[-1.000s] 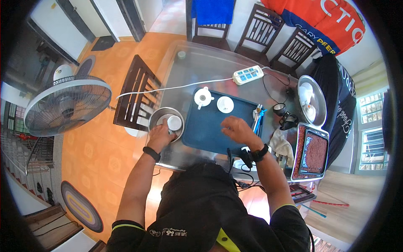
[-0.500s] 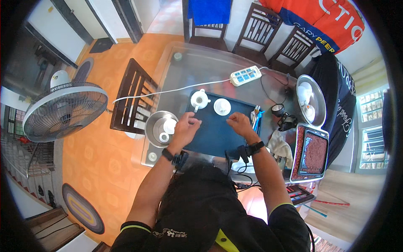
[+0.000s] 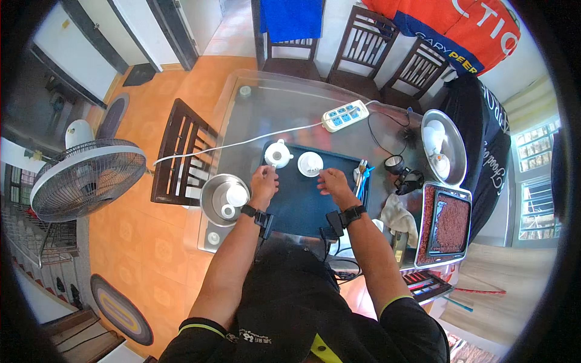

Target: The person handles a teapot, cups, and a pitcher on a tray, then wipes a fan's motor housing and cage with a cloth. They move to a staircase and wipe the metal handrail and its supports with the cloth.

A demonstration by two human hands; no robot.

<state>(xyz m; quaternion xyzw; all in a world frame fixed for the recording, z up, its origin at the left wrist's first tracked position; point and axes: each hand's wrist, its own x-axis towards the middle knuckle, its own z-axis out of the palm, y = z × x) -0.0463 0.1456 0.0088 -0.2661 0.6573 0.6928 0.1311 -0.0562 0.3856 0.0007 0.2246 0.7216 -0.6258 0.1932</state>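
Note:
A dark tray (image 3: pixel 302 202) lies on the table in front of me. On its far left part stands a white round piece with small lugs (image 3: pixel 278 153). Fingers of my left hand (image 3: pixel 264 184) are closed at the near lug of that piece. Just to the right is a white disc-shaped piece with a raised middle (image 3: pixel 310 164). My right hand (image 3: pixel 335 184) is pinched at the disc's near right edge; what lies between its fingertips is hidden. Several slim tools (image 3: pixel 361 175) with blue and light handles rest along the tray's right side.
A steel pot (image 3: pixel 209 202) with white parts stands left of the tray. Beyond it lie a power strip (image 3: pixel 345 115) and its cable. To the right are a headlamp (image 3: pixel 394 163), a cloth (image 3: pixel 398 216), a steel basin (image 3: pixel 458 154) and trays of reddish-brown grains (image 3: pixel 452 224).
Both hands have moved forward to the two white pieces, and the left fingers now meet the lug. The whole view has shifted slightly; the pieces keep their places on the tray.

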